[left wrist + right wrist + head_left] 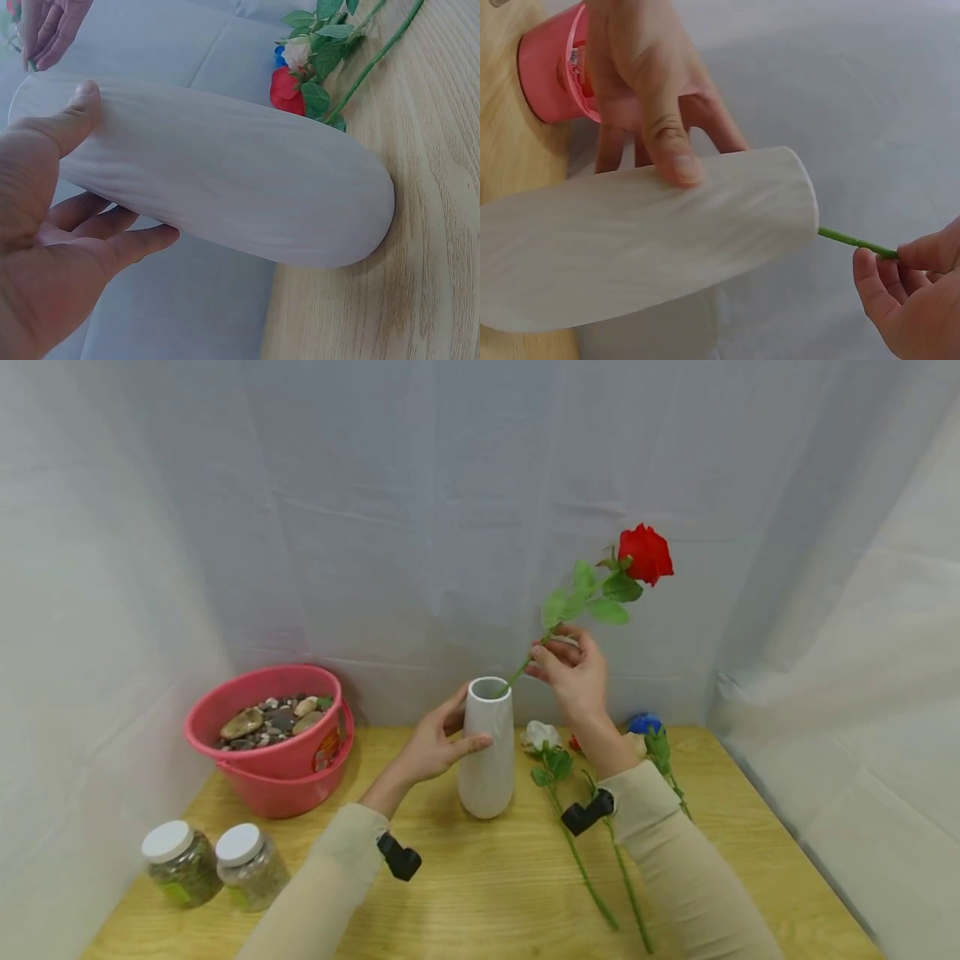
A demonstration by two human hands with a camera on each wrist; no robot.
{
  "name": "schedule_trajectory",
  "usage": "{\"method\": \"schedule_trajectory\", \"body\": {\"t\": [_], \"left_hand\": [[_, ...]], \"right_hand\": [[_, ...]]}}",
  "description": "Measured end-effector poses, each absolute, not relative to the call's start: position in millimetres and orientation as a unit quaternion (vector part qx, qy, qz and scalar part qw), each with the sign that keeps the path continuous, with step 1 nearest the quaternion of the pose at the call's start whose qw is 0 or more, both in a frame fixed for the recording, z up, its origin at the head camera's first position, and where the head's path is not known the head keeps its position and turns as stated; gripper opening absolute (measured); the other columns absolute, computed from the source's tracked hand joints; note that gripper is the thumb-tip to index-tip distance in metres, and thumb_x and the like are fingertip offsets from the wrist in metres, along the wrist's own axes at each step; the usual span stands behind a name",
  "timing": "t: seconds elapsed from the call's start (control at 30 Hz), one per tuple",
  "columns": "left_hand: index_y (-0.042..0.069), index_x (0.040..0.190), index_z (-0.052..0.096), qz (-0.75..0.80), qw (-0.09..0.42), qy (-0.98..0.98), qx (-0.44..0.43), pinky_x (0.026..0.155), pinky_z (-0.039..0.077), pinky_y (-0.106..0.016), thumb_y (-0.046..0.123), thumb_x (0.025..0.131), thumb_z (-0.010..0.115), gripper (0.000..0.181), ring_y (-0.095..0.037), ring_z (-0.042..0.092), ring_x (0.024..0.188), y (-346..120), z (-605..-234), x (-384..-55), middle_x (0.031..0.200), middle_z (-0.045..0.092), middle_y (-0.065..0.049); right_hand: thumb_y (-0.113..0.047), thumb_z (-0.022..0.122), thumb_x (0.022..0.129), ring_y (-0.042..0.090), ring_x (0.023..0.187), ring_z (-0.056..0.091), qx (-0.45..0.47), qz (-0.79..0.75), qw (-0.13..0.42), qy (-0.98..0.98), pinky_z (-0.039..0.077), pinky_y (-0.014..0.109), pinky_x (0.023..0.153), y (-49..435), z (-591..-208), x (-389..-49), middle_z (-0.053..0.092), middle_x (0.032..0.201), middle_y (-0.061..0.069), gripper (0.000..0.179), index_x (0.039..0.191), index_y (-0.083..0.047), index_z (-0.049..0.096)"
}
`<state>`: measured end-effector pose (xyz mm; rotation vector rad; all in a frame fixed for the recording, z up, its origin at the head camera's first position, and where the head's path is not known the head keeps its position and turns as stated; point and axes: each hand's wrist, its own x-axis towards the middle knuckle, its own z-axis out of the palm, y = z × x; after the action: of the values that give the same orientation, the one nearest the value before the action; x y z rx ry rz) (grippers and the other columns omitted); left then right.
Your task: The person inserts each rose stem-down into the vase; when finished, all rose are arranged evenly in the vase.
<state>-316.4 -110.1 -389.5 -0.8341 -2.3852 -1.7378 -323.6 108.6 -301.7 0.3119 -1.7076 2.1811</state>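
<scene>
**A red rose [647, 556] leans in the mouth of a white vase [487, 768]**

Your left hand [437, 743] holds the upright vase in from the middle of the table's [450, 893] far edge. Your right hand [576, 675] pinches the rose's stem [836, 236], its lower end inside the vase. Other flowers [558, 764] lie between the vase and the right edge; a pink bucket [273, 797] of stones [281, 718] occupies the far left corner, two jars [255, 868] near the left edge.
</scene>
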Motion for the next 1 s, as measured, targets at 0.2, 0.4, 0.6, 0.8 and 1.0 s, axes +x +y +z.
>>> {"method": "schedule_trajectory", "body": {"t": [0.2, 0.4, 0.6, 0.8, 1.0], "left_hand": [[0.007, 0.168, 0.024, -0.564, 0.041, -0.778, -0.273, 0.119, 0.043, -0.057, 0.008, 0.094, 0.079, 0.093, -0.044, 0.055, 0.141, -111, -389, -317, 0.163, 0.044, -0.023], [0.01, 0.169, 0.023, -0.562, 0.036, -0.78, -0.272, 0.12, 0.042, -0.057, 0.01, 0.094, 0.08, 0.093, -0.043, 0.054, 0.142, -111, -390, -316, 0.163, 0.044, -0.023], [0.009, 0.169, 0.022, -0.561, 0.039, -0.779, -0.278, 0.118, 0.043, -0.059, 0.011, 0.095, 0.079, 0.093, -0.044, 0.054, 0.142, -112, -389, -315, 0.164, 0.043, -0.023], [0.006, 0.168, 0.022, -0.558, 0.041, -0.779, -0.283, 0.118, 0.044, -0.058, 0.009, 0.095, 0.079, 0.092, -0.044, 0.055, 0.141, -112, -389, -315, 0.163, 0.044, -0.024], [0.006, 0.168, 0.021, -0.556, 0.036, -0.784, -0.275, 0.118, 0.044, -0.058, 0.009, 0.095, 0.078, 0.093, -0.043, 0.055, 0.141, -111, -388, -314, 0.16, 0.047, -0.024]], "right_hand": [[0.008, 0.07, 0.096, 0.017, 0.084, 0.074, 0.127, 0.75, 0.156, -0.631, 0.066, 0.03, 0.076, 99, -309, -323, 0.07, 0.117, 0.032, 0.035, 0.129, 0.001, 0.058], [0.01, 0.069, 0.095, 0.015, 0.083, 0.074, 0.127, 0.742, 0.159, -0.639, 0.065, 0.027, 0.073, 91, -317, -325, 0.073, 0.111, 0.03, 0.035, 0.128, 0.006, 0.06], [0.004, 0.07, 0.097, 0.002, 0.077, 0.07, 0.12, 0.701, 0.175, -0.68, 0.061, 0.02, 0.075, 87, -322, -325, 0.073, 0.116, 0.033, 0.031, 0.127, 0.007, 0.062], [-0.007, 0.071, 0.1, 0.008, 0.082, 0.071, 0.122, 0.656, 0.199, -0.718, 0.055, 0.017, 0.075, 83, -326, -322, 0.077, 0.108, 0.028, 0.023, 0.12, 0.004, 0.068], [-0.017, 0.071, 0.101, 0.02, 0.09, 0.075, 0.116, 0.626, 0.213, -0.741, 0.052, 0.019, 0.076, 79, -328, -323, 0.079, 0.101, 0.022, 0.022, 0.115, 0.0, 0.074]]}}
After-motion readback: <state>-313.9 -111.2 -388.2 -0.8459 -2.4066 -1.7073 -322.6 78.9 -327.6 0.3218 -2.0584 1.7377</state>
